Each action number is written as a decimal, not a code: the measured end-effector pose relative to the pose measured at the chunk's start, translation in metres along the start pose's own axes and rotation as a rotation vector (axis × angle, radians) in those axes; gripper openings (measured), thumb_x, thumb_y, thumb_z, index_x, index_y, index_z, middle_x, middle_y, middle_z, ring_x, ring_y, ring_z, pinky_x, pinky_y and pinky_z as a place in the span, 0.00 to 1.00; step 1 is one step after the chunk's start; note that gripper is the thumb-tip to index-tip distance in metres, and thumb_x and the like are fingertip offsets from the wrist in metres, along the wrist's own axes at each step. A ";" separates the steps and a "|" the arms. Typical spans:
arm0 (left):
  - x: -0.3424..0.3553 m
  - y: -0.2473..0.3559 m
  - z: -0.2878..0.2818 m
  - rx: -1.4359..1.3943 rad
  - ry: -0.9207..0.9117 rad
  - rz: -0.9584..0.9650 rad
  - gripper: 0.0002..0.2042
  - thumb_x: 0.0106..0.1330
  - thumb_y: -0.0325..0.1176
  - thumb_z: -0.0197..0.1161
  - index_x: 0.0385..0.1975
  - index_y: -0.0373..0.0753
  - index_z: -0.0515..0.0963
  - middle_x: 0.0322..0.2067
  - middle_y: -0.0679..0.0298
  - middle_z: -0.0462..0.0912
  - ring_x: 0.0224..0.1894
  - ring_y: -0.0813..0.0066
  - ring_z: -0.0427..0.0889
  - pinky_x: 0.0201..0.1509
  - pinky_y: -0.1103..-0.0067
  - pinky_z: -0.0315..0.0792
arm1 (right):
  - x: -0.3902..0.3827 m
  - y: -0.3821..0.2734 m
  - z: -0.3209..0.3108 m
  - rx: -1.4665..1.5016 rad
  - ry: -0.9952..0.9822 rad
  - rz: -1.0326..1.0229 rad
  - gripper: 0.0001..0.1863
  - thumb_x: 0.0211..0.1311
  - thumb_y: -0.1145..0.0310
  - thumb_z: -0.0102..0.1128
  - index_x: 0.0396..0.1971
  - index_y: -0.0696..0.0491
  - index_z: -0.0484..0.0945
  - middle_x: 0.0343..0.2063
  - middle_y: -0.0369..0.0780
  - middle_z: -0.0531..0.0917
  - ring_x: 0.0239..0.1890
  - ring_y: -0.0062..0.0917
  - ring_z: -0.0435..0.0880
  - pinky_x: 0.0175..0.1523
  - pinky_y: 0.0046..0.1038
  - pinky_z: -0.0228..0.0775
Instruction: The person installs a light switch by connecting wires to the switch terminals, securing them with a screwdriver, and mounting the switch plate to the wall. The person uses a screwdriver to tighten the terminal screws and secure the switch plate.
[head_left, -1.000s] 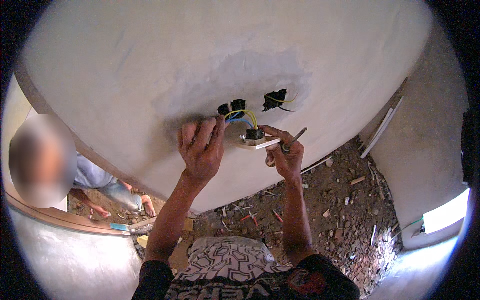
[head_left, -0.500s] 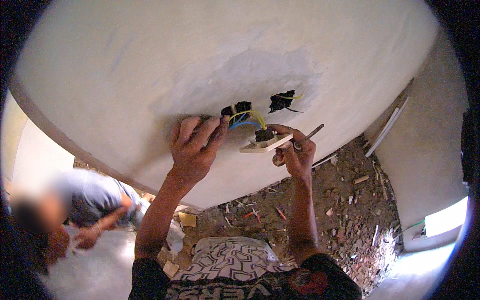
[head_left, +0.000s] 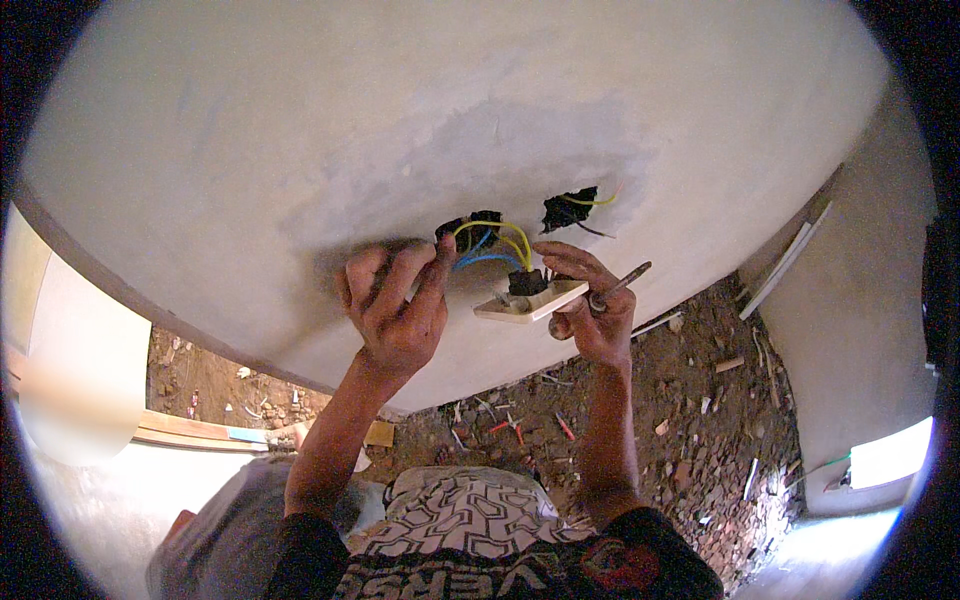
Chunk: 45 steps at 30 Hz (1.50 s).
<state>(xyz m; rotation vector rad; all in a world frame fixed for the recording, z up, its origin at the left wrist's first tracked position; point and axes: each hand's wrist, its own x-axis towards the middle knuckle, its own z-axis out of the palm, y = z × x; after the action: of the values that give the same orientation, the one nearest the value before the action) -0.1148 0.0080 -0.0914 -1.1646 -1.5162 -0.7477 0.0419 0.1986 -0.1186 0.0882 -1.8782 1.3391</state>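
My left hand (head_left: 395, 310) is at the left rim of a black wall box (head_left: 487, 228), its fingers bent and closed. Yellow wires (head_left: 497, 226) and blue wires (head_left: 490, 260) run behind its fingertips, so the exact grip is partly hidden. The wires arch across to a black module on the back of a white faceplate (head_left: 520, 308), which is tilted out from the wall. My right hand (head_left: 603, 315) grips the plate's right end. A slim screwdriver (head_left: 628, 282) is also tucked among its fingers, the shaft pointing up and right.
A second wall box (head_left: 568, 209) with loose wires lies to the right. Rubble, red-handled pliers (head_left: 513, 428) and another red-handled tool (head_left: 564, 427) lie on the ground below. A person in grey clothing (head_left: 235, 530) is close by at lower left. White conduit (head_left: 785, 262) leans at right.
The person at left has shifted down and toward me, so only grey clothing shows clearly. My hands keep their hold, and the faceplate has barely moved.
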 end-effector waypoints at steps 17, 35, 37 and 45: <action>-0.003 0.006 -0.020 0.049 0.049 -0.020 0.17 0.47 0.25 0.70 0.41 0.42 0.87 0.44 0.69 0.81 0.44 0.66 0.73 0.44 0.71 0.67 | -0.005 -0.028 0.016 0.063 -0.043 0.084 0.15 0.66 0.63 0.58 0.47 0.56 0.82 0.51 0.47 0.83 0.52 0.32 0.83 0.50 0.31 0.76; -0.012 -0.002 0.002 0.177 0.010 0.167 0.14 0.54 0.33 0.66 0.42 0.45 0.88 0.48 0.72 0.80 0.45 0.68 0.69 0.41 0.71 0.67 | -0.004 -0.007 0.004 0.160 -0.034 0.044 0.16 0.66 0.63 0.59 0.47 0.58 0.81 0.49 0.48 0.84 0.23 0.13 0.78 0.26 0.17 0.69; -0.009 -0.004 0.002 0.174 0.003 0.189 0.15 0.55 0.33 0.66 0.43 0.45 0.88 0.48 0.72 0.80 0.45 0.68 0.69 0.41 0.71 0.68 | 0.001 -0.010 0.003 0.146 -0.061 0.050 0.16 0.66 0.63 0.59 0.47 0.58 0.81 0.49 0.49 0.84 0.23 0.12 0.77 0.26 0.16 0.68; 0.008 0.006 -0.002 0.248 -0.098 0.211 0.17 0.55 0.33 0.67 0.46 0.43 0.85 0.47 0.78 0.80 0.50 0.73 0.68 0.44 0.74 0.70 | 0.015 -0.015 -0.014 0.072 -0.152 0.060 0.16 0.62 0.64 0.63 0.47 0.57 0.82 0.47 0.44 0.85 0.27 0.17 0.80 0.31 0.20 0.72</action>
<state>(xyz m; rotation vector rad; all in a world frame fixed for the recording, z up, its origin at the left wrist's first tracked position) -0.1083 0.0107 -0.0843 -1.1625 -1.4903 -0.3541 0.0468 0.2090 -0.0958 0.1762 -1.9717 1.4767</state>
